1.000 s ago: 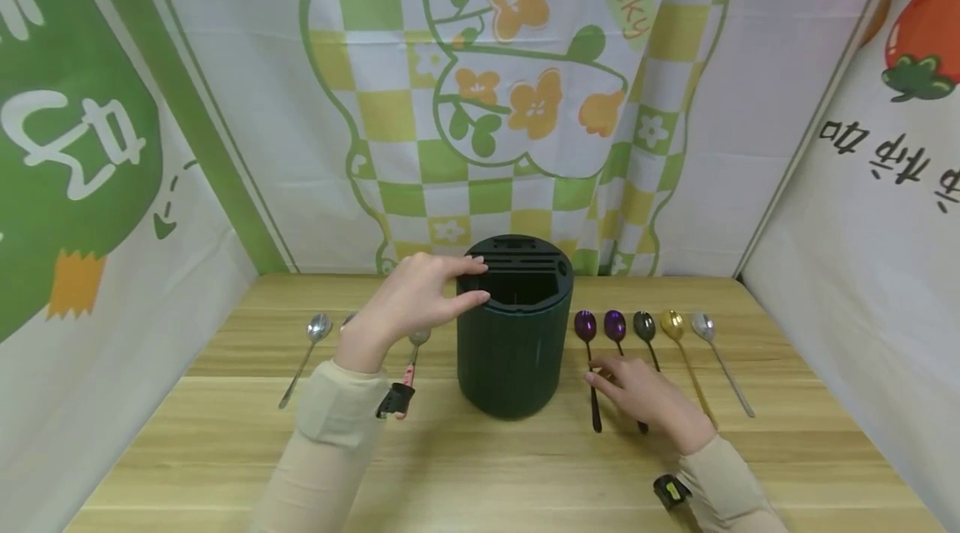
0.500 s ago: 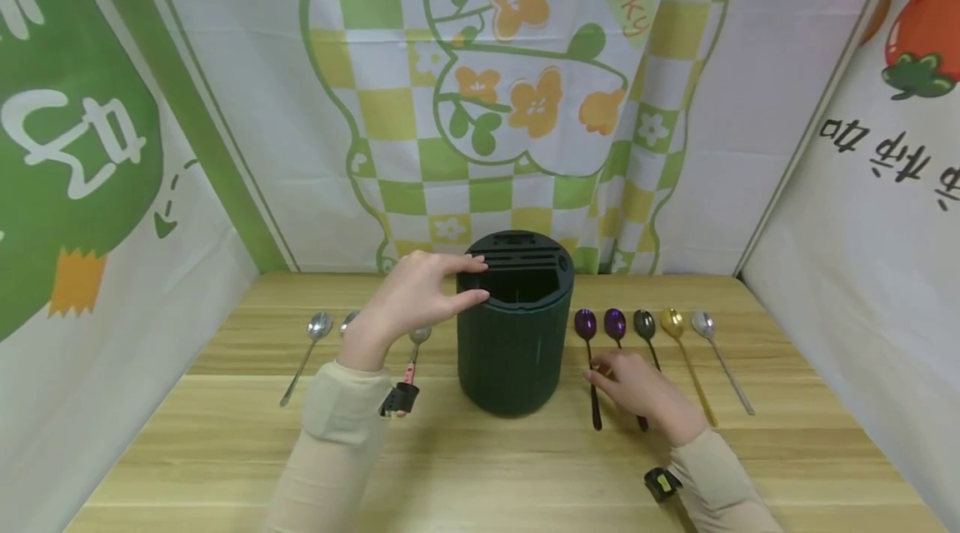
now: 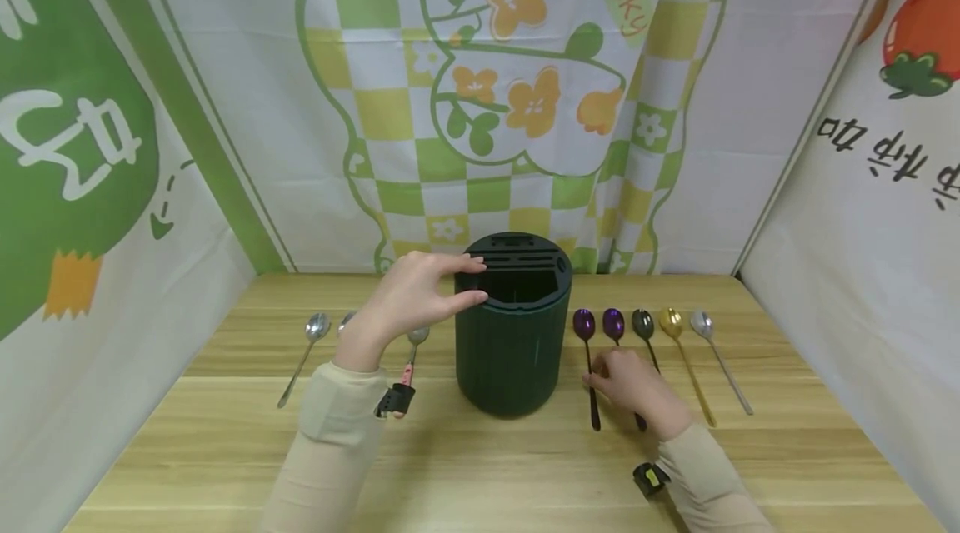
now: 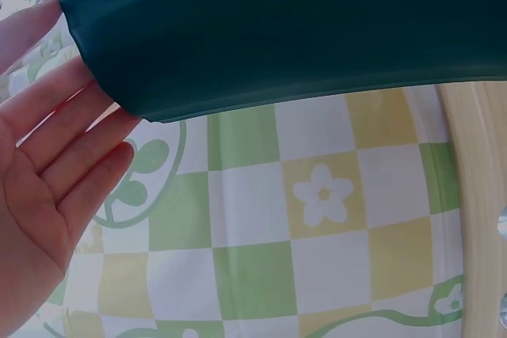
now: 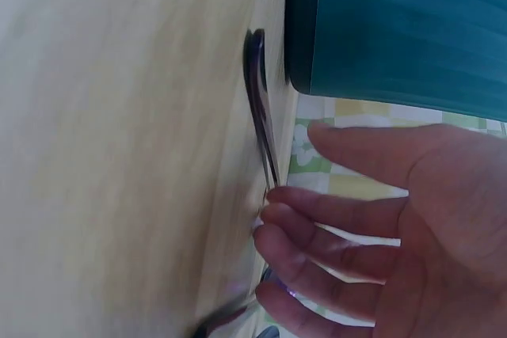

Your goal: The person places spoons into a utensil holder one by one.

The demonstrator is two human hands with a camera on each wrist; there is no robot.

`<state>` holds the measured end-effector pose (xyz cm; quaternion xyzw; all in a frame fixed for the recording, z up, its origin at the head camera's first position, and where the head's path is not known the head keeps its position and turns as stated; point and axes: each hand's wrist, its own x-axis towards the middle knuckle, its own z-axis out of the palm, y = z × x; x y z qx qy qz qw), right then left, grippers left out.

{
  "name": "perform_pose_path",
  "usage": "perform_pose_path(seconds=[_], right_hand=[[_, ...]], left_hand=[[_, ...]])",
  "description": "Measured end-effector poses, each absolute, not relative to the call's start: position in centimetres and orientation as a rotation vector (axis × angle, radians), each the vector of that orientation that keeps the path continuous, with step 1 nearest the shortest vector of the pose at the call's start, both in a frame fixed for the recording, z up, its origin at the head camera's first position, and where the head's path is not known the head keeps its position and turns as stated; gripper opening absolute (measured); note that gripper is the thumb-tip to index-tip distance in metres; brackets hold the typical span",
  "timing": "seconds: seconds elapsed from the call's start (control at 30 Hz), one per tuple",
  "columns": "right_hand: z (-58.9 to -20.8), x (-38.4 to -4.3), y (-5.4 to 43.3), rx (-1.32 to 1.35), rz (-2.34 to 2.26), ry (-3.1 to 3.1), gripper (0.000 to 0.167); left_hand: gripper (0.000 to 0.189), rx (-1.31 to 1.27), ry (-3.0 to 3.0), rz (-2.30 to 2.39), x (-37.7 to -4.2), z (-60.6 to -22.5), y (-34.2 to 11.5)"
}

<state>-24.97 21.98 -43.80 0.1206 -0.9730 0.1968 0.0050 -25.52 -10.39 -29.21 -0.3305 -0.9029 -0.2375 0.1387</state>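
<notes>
A dark green cylindrical utensil holder stands upright on the table, its top divided into slots and one large opening. My left hand is at the left side of its rim, thumb and fingers extended; the left wrist view shows the fingers straight at the holder's edge. To the right of the holder lies a spoon with a purple bowl and dark handle. Over that handle is my right hand. In the right wrist view its fingertips are right at the spoon handle, while the thumb stands apart.
Right of that spoon lie another purple spoon, a black spoon, a gold spoon and a silver spoon. Left of the holder are a silver spoon and a pink-handled spoon. A patterned curtain hangs behind.
My right hand has shifted slightly left, its fingers drawing closer over the purple spoon's handle. The left hand stays at the holder's rim.
</notes>
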Motion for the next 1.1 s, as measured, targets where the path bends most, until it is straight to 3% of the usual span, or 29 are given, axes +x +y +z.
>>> perform_pose_path(seconds=[0.57,0.83,1.1], right_hand=[[-43.7,-25.7,21.5,0.19,0.631,-3.076,0.021],[-44.0,-26.7,21.3,0.112,0.721,-3.084,0.046],[-44.1,-27.5,21.4,-0.001,0.698,-3.122,0.051]], left_hand=[[0.043,-0.951,-2.621,-0.693,-25.4,-29.1,-10.4],[0.042,-0.959,-2.604,-0.7,-25.5,-29.2,-10.5],[0.044,-0.961,-2.61,-0.71,-25.5,-29.4,-10.5]])
